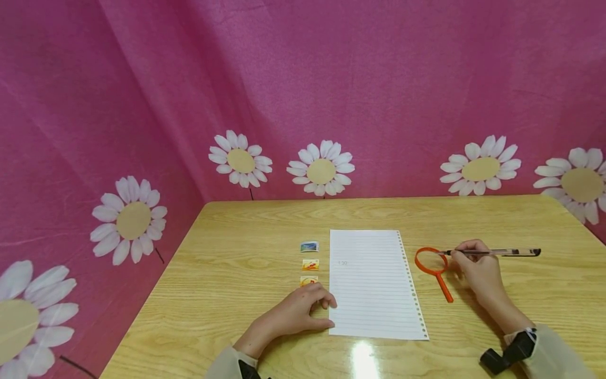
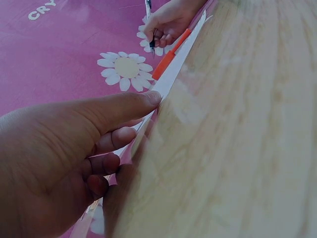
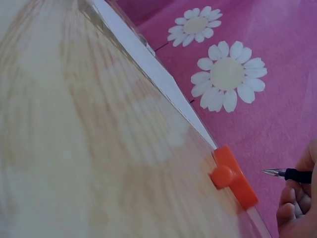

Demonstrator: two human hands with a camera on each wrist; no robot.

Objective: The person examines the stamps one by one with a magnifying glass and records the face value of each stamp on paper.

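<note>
A lined sheet of loose-leaf paper (image 1: 371, 300) lies on the table, with holes down its right side and a small faint mark near its upper left. My left hand (image 1: 300, 311) rests at the sheet's lower left edge, its thumb and fingertips touching it. In my right hand (image 1: 482, 273) a pen with a black grip (image 1: 513, 252) is pinched, held sideways with its tip pointing left. That tip is above the rim of an orange magnifying glass (image 1: 444, 288), which lies right of the paper. The right wrist view shows the pen's bare metal point (image 3: 273, 172).
Three small colourful picture cards or stamps stand in a column left of the paper: a blue one (image 1: 310, 247), a yellow and red one (image 1: 310, 265), and a yellow one (image 1: 309, 280) partly behind my left hand. A pink flowered cloth (image 1: 379, 95) hangs behind the wooden table (image 1: 227, 263).
</note>
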